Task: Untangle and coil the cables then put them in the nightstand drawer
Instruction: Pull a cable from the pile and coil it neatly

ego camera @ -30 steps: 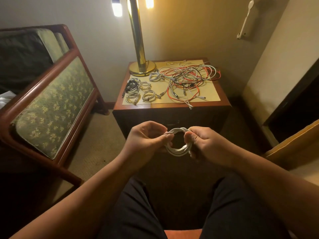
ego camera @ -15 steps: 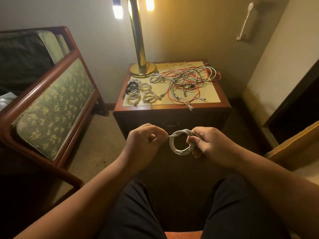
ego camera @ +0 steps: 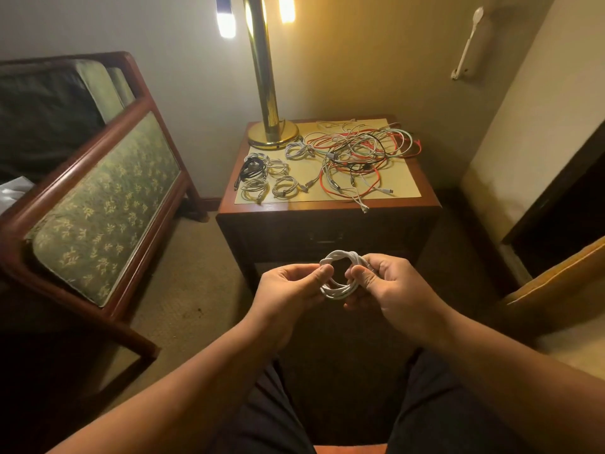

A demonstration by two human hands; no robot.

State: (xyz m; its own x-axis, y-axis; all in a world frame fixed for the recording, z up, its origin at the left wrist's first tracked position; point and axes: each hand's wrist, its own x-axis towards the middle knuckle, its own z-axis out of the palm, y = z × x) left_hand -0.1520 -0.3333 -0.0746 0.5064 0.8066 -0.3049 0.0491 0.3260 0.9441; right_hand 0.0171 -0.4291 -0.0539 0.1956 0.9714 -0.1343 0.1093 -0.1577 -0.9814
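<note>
On my remote feed, the coiled cable was white. The tangle of cables mixed red, white, black and pale green over the nightstand, whose yellow top was framed in reddish-brown wood. The lamp gleamed brass-gold, and the armchair wore green fabric sprigged with pale leaves.

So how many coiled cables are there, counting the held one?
6. One white coil gripped by left hand and right hand; five on the nightstand: black coil, three pale coils nearby, another by the lamp base. The tangle may hide more.
</note>
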